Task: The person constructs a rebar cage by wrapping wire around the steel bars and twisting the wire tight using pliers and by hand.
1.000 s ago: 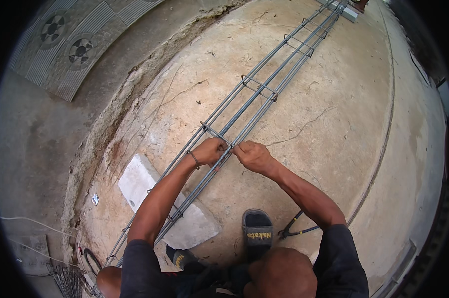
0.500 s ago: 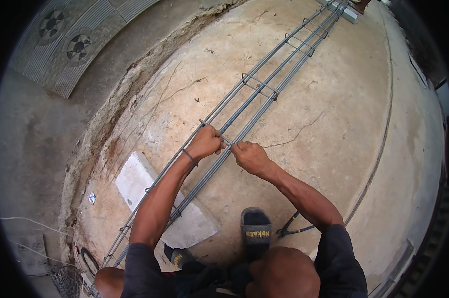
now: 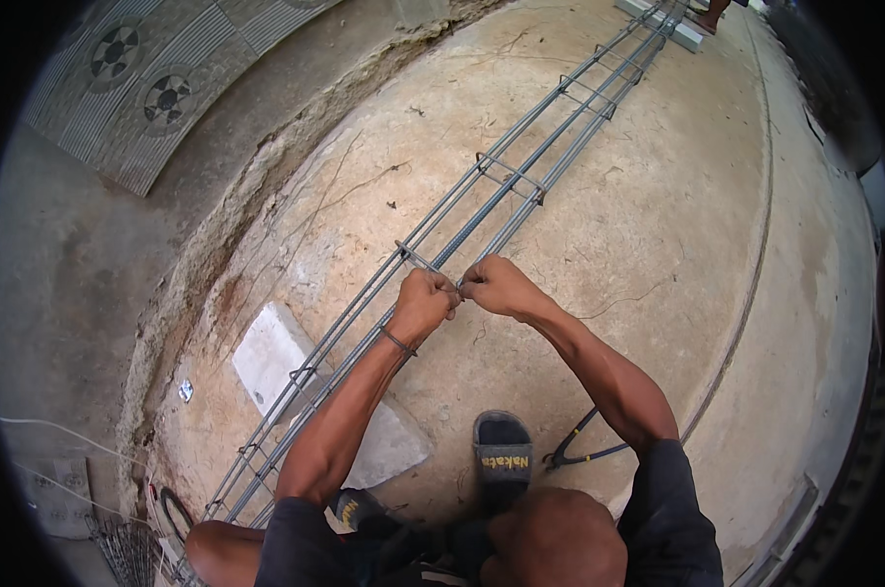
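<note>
A long rebar cage (image 3: 451,245) of grey bars with square stirrups runs diagonally from lower left to the far upper right. Over its right-hand bars, beside one stirrup (image 3: 418,256), my two hands meet at the fingertips. My left hand (image 3: 426,301) is closed in a pinch, its forearm lying across the cage. My right hand (image 3: 498,285) pinches from the right side. A bit of thin tie wire seems to be between the fingertips, mostly hidden by them. Its loose length (image 3: 630,301) trails over the floor beyond my right forearm.
Pale blocks (image 3: 271,354) support the cage's near part, and another block (image 3: 685,37) its far end. A dark-handled tool with yellow bands (image 3: 584,452) lies near my sandal (image 3: 503,445). Another person's foot (image 3: 705,22) shows at the far end. A broken concrete edge (image 3: 203,240) borders the left.
My left hand has come out from between the bars to the right-hand bars, against my right fingertips. My right hand has risen slightly, and the loose wire has shifted right and nearer.
</note>
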Action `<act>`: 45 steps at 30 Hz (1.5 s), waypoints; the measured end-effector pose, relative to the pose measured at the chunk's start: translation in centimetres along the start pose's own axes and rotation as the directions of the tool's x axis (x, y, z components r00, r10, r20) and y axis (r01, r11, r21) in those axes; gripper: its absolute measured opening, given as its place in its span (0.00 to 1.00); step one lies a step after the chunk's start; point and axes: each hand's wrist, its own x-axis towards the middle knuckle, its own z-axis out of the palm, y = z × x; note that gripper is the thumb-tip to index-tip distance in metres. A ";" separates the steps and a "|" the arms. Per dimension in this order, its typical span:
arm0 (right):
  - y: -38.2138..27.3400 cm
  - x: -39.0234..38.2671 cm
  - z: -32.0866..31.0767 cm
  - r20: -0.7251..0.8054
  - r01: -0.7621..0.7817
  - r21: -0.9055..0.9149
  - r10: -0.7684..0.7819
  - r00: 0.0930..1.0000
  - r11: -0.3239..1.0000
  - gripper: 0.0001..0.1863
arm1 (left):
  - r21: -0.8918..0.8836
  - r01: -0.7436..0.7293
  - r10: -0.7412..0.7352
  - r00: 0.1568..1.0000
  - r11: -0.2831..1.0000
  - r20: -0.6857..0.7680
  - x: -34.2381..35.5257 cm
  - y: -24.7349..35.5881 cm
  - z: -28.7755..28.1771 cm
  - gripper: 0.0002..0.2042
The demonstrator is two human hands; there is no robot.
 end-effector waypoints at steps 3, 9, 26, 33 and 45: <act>-1.8 -0.4 -0.5 0.164 -0.238 0.221 0.205 0.965 0.946 0.11 | 0.036 -0.079 0.082 0.993 0.996 -0.087 -0.9 -2.1 1.4 0.08; -1.9 -2.6 0.0 0.211 -0.302 0.590 0.218 0.953 0.749 0.10 | -0.293 -0.195 0.143 0.971 0.936 -0.190 -2.9 -1.9 3.8 0.07; -1.2 -3.2 -0.6 0.390 -0.561 0.609 0.404 0.827 0.561 0.25 | -0.345 0.121 -0.086 0.990 0.931 0.116 -0.8 -0.1 -1.2 0.11; -0.7 -1.8 2.3 0.435 -0.572 0.772 0.427 0.793 0.276 0.17 | 0.051 0.044 -0.057 0.952 0.998 0.299 -1.2 1.9 -2.2 0.14; -1.9 -3.5 2.6 0.313 -0.437 0.873 0.439 0.842 0.216 0.07 | 0.110 -0.040 0.038 0.999 0.993 0.024 -1.0 0.3 -1.8 0.12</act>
